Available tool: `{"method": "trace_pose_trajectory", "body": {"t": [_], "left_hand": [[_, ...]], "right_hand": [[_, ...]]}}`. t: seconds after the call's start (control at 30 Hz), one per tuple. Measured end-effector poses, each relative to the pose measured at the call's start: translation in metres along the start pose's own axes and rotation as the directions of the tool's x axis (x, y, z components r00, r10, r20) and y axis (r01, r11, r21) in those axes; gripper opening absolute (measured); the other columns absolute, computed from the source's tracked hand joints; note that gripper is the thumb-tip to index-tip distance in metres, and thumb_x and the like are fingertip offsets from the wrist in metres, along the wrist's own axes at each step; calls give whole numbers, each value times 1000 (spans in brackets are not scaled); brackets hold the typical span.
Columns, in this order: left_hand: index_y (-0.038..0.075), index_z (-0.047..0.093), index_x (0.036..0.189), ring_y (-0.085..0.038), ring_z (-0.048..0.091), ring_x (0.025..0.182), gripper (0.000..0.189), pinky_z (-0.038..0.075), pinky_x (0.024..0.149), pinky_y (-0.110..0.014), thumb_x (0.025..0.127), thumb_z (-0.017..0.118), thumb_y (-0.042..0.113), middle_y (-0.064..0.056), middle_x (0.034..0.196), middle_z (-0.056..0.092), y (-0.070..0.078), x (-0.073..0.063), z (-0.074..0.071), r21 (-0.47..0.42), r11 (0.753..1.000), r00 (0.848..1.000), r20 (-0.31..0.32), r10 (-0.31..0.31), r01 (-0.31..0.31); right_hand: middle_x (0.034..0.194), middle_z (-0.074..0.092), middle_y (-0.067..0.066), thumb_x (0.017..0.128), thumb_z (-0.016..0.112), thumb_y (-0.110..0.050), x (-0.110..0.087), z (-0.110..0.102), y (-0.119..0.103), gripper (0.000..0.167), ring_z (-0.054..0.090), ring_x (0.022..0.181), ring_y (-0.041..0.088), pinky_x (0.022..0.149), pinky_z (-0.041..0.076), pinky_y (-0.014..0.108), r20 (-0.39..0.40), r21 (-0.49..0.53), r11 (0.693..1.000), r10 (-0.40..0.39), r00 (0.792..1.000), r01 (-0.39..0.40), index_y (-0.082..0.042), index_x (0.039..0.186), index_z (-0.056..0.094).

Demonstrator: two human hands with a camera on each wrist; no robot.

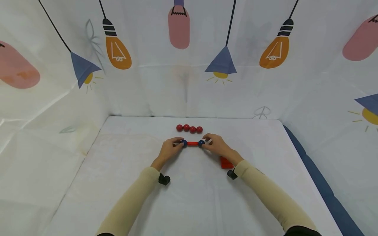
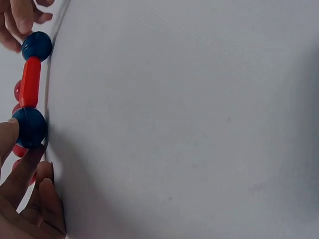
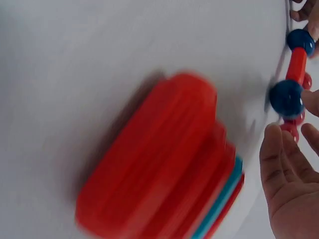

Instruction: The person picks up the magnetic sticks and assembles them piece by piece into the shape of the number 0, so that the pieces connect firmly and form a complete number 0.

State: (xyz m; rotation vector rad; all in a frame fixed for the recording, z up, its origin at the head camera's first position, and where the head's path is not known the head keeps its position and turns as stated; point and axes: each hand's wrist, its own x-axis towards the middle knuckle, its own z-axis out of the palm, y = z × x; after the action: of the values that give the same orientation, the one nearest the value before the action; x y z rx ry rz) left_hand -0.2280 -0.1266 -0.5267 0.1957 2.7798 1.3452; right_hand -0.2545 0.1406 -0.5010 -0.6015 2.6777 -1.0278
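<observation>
A red rod (image 1: 193, 143) joins two dark blue balls, one at each end. My left hand (image 1: 169, 149) pinches the left ball (image 2: 31, 127) between thumb and fingers, its other fingers curled below. At the opposite end, my right hand (image 1: 217, 145) touches the right ball (image 3: 287, 98) with its thumb. In the right wrist view, the visible fingers (image 3: 273, 154) of that hand stand loosely extended, a little apart from the ball. Several red balls (image 1: 192, 129) lie in a row just beyond the rod.
A pile of red pieces (image 3: 154, 159) with a blue one (image 3: 219, 196) lies beneath my right forearm, partly covered by it in the head view. The white table (image 1: 124, 157) backs onto a printed cloth (image 1: 165, 85). Dark blue material (image 1: 319, 177) runs along the right edge.
</observation>
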Motion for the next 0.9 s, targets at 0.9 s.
{"method": "trace_pose_trajectory", "body": {"t": [0.9], "left_hand": [[17, 69, 135, -25, 67, 101, 34, 55, 94, -42, 102, 66, 25, -8, 130, 72, 0, -3, 1, 18, 998, 998, -17, -56, 56]], "right_hand": [[113, 71, 11, 96, 69, -16, -60, -45, 78, 24, 64, 102, 27, 91, 56, 45, 10, -58, 998, -9, 1000, 10, -6, 118, 71]]}}
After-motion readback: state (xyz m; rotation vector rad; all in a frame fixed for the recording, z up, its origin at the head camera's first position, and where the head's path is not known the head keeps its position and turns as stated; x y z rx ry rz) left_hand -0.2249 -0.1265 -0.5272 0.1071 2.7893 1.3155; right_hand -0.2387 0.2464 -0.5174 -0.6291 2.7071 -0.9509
